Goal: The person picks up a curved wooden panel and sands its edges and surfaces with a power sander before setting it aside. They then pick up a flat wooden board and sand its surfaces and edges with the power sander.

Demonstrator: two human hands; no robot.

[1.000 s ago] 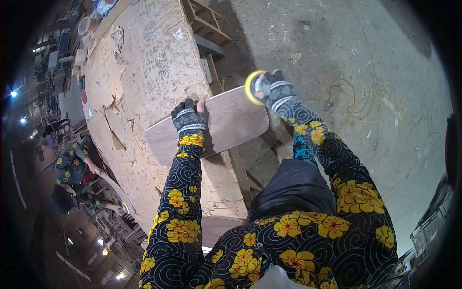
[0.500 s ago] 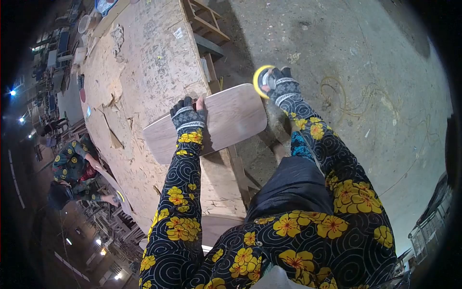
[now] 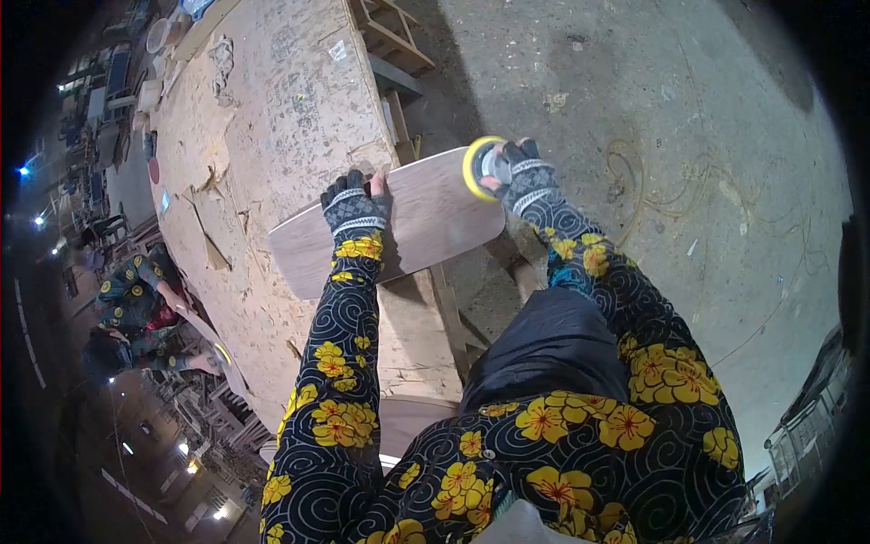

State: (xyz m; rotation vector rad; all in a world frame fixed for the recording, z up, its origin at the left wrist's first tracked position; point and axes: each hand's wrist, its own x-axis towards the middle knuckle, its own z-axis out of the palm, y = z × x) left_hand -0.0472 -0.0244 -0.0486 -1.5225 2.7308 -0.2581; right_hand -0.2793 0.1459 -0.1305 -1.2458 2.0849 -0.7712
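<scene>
A smooth rounded wooden panel (image 3: 426,222) lies on the chipboard workbench (image 3: 272,127), its right end jutting past the bench edge. My left hand (image 3: 353,204), in a patterned fingerless glove, presses flat on the panel's far edge near the middle. My right hand (image 3: 512,172), gloved the same way, grips a sander with a yellow disc (image 3: 478,168). The disc stands on edge against the panel's right end.
Under the bench edge are timber legs and a wooden frame (image 3: 394,41). Bare concrete floor (image 3: 689,181) spreads to the right. At the left another person (image 3: 136,313) in a matching patterned top bends over a curved board. Scraps and containers litter the bench's far end.
The sander swung out past the panel's end, then came back left against it. My left hand stayed pressed on the panel.
</scene>
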